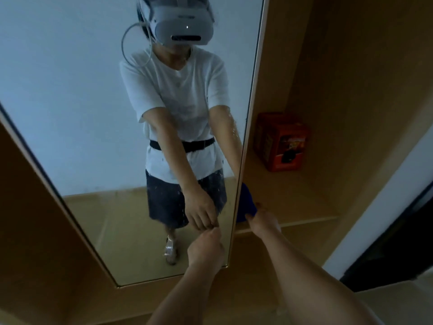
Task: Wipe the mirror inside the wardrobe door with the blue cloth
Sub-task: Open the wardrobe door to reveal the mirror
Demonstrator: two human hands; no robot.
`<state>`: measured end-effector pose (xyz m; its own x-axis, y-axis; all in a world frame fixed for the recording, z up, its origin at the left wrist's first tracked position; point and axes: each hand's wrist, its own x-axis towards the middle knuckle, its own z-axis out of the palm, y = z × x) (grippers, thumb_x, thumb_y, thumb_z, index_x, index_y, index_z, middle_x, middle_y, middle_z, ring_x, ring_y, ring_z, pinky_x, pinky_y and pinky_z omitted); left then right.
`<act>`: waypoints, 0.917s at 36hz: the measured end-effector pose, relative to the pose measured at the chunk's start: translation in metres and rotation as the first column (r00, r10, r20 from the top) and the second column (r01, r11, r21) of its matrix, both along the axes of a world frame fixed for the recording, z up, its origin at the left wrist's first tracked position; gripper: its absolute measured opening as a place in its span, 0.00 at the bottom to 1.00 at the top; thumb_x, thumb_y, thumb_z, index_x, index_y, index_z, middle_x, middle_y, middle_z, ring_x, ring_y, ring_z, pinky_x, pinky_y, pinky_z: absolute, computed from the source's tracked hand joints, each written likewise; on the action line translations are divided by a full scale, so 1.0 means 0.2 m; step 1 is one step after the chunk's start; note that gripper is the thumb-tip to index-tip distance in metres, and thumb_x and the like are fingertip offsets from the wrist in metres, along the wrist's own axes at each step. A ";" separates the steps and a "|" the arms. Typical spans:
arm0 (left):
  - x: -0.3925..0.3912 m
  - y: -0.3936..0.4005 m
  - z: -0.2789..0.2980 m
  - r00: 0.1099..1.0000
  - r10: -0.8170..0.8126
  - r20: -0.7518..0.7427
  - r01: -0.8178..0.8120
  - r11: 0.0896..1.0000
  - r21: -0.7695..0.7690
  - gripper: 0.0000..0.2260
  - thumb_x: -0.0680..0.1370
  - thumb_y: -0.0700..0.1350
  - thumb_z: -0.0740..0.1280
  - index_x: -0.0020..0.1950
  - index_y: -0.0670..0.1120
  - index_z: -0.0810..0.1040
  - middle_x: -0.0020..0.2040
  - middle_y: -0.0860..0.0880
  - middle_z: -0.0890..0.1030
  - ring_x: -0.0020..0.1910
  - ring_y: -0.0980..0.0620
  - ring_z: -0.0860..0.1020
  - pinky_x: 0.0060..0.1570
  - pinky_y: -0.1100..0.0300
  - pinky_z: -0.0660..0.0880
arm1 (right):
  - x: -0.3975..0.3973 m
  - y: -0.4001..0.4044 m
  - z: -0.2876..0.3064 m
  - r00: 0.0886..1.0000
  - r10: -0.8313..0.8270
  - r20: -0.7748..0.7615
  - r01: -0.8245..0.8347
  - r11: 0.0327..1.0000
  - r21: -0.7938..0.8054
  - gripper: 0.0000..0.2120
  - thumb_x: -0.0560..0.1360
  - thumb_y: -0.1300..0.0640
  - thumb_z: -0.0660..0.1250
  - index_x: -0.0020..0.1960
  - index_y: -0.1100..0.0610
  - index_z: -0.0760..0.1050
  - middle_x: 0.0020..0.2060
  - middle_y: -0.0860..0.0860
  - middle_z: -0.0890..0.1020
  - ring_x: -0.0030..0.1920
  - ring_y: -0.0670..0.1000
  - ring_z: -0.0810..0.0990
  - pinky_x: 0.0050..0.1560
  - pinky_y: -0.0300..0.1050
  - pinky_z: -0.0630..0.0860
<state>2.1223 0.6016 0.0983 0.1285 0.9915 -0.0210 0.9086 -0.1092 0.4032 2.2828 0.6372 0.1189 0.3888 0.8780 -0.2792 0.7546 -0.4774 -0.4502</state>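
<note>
Blue cloth point(247, 202) sits at the mirror's right edge, on the wardrobe shelf point(304, 207) side, partly hidden behind the door point(35, 219). Right hand point(263, 221) touches it, fingers on the cloth; whether they grip it, can't tell. Mirror point(82, 113) is tall, set in the wooden door, with small specks on the glass. Left hand point(206, 247) is loosely curled with fingertips against the lower glass, holding nothing visible. Red box point(281, 141) stands further back on the shelf.

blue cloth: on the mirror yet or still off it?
Off it. The blue cloth sits past the mirror edge, over the wardrobe shelf, at the right hand. Left hand fingers touch the glass.
</note>
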 end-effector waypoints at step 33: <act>-0.08 -0.22 0.09 0.994 -0.107 0.032 0.106 0.994 0.030 0.06 0.77 0.42 0.59 0.51 0.52 0.72 0.44 0.52 0.77 0.40 0.54 0.76 0.40 0.59 0.76 | -0.05 -0.35 -0.05 0.504 -0.561 -0.656 0.692 0.717 -0.081 0.22 0.77 0.62 0.59 0.70 0.62 0.64 0.57 0.61 0.75 0.48 0.58 0.76 0.44 0.48 0.74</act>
<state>2.1068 0.5574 0.1166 0.2339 0.9722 0.0129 0.8770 -0.2167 0.4288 2.2724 0.5670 0.1098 0.6600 0.5269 -0.5356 -0.1822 -0.5794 -0.7944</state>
